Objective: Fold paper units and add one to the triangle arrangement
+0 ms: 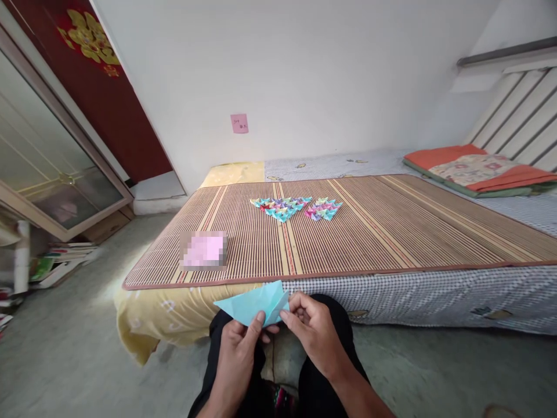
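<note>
Seated person, facing the long side of a bed (391, 302). Dark trousers show at the bottom of the frame, floor (78, 360) underneath.

Both hands are up in front of the knees, just short of the bed edge. They share one sheet of blue paper (255, 305), already creased into a flat, pointed shape.

- Left hand (237, 348): fingers clenched on the paper's lower edge, thumb (260, 318) pressed on top near the middle.
- Right hand (315, 331): fingers (288, 316) pinching the paper's right corner.

The paper's long axis runs left to right across the body, the left tip pointing out past the left hand. The sheet stands up and away from the fingers toward the bed, not resting on anything. Both hands touch it; the left covers more of it, the right has only the corner.

On the bed lies a striped bamboo mat (391, 232). Well ahead of the hands, near the mat's middle, sit two clusters of small folded paper pieces (282, 208), many colours, packed close together. A blurred pink patch (203, 250) lies on the mat's near left part, perhaps a stack of paper; I cannot tell.

Elsewhere: a pink note (239, 123) on the wall, a folded orange blanket (474, 168) at the far right of the bed, books (61, 261) on the floor at left.
</note>
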`<control>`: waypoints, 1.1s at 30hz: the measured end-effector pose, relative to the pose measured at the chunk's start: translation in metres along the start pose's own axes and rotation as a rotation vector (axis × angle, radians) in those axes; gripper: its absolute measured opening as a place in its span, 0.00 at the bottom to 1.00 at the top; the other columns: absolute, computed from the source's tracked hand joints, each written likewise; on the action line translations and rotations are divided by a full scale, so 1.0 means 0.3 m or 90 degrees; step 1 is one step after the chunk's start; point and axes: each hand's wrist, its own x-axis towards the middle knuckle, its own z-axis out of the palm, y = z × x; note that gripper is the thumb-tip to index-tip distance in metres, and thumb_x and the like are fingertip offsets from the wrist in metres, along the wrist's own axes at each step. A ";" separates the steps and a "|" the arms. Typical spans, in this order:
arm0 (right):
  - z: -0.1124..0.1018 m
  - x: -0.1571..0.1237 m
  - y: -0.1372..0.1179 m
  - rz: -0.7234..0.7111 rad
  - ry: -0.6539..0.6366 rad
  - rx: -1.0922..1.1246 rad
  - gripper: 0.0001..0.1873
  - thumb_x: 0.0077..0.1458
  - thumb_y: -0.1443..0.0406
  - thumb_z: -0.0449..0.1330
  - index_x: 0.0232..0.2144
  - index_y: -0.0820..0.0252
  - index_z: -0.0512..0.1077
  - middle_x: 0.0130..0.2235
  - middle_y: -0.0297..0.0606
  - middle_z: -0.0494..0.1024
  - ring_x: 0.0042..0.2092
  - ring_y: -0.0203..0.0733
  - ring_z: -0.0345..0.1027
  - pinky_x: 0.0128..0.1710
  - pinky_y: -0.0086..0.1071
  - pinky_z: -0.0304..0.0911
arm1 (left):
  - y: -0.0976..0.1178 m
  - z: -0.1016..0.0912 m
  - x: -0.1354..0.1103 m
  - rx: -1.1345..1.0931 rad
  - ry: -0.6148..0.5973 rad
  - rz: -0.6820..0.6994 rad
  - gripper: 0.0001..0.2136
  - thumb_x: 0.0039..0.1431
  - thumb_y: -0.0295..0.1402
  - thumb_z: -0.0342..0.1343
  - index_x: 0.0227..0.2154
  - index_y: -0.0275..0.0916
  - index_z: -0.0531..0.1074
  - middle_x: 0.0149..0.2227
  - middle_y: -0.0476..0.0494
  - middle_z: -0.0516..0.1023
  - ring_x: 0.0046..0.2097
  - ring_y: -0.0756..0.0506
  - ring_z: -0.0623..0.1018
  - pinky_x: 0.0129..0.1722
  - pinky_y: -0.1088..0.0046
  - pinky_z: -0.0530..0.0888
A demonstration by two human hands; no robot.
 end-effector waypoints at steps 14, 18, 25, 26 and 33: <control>0.018 -0.002 0.010 0.024 0.007 0.052 0.16 0.60 0.59 0.64 0.25 0.57 0.65 0.26 0.29 0.65 0.28 0.35 0.58 0.28 0.29 0.57 | -0.030 0.006 0.002 -0.065 -0.024 -0.030 0.19 0.60 0.47 0.65 0.24 0.35 0.82 0.26 0.40 0.84 0.29 0.44 0.76 0.35 0.70 0.73; 0.007 0.003 0.012 0.036 0.009 0.093 0.14 0.62 0.56 0.64 0.30 0.58 0.70 0.27 0.30 0.67 0.28 0.35 0.60 0.29 0.29 0.58 | -0.044 0.003 -0.001 -0.057 -0.057 -0.027 0.20 0.61 0.47 0.65 0.22 0.36 0.80 0.24 0.41 0.82 0.28 0.45 0.76 0.35 0.71 0.72; 0.005 0.015 0.003 0.053 0.060 0.158 0.17 0.55 0.58 0.68 0.24 0.58 0.66 0.28 0.31 0.67 0.29 0.35 0.60 0.28 0.29 0.59 | -0.062 0.000 0.003 -0.056 -0.043 -0.023 0.20 0.59 0.48 0.65 0.22 0.36 0.78 0.23 0.43 0.79 0.27 0.46 0.73 0.31 0.72 0.69; 0.007 0.016 0.004 0.051 0.071 0.157 0.17 0.54 0.58 0.69 0.23 0.57 0.66 0.28 0.31 0.66 0.29 0.35 0.59 0.27 0.28 0.58 | -0.061 0.003 0.004 -0.062 -0.029 -0.027 0.20 0.58 0.48 0.66 0.22 0.36 0.77 0.22 0.45 0.78 0.27 0.47 0.72 0.30 0.72 0.68; 0.026 0.014 0.018 0.053 0.094 0.158 0.16 0.52 0.59 0.69 0.23 0.58 0.67 0.28 0.31 0.67 0.28 0.34 0.58 0.26 0.28 0.57 | -0.047 0.044 0.005 -0.125 0.033 -0.061 0.19 0.54 0.45 0.70 0.20 0.37 0.73 0.22 0.50 0.72 0.27 0.50 0.67 0.28 0.74 0.67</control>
